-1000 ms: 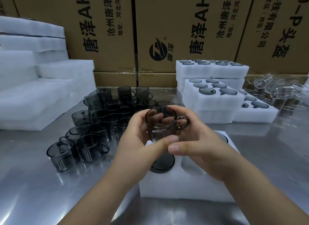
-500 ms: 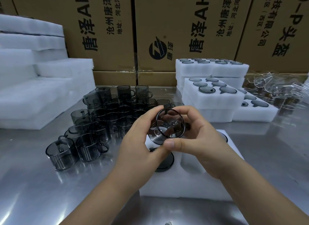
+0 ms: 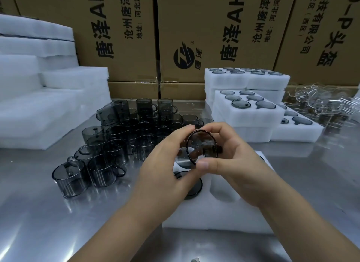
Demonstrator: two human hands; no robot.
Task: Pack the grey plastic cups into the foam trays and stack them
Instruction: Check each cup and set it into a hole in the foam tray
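Since a second ago, the grey plastic cup (image 3: 201,147) has been tipped from upright, mouth up, onto its side, so that one round end is now turned toward the camera; the cups and trays on the counter (image 3: 39,222) lie as before. The cup is held in the air between both hands. The left grip (image 3: 163,164) is curled round its left side, forefinger on top, and the right grip (image 3: 235,164) pinches its right side, thumb at the lower rim and fingers arched over the top. The handle shows just inside the right palm. Such a two-handed hold is judged to serve for turning the cup, probably so that it can be seated the same way as the packed ones. Directly beneath the cup, at the near edge of the counter, lies a foam tray (image 3: 214,218). In it one seated cup (image 3: 191,189) shows as a dark disc, and an empty pocket (image 3: 226,191) is left beside it. Loose grey cups (image 3: 124,137) are massed toward the counter's left, and filled trays (image 3: 247,115) are stacked toward its far right edge.
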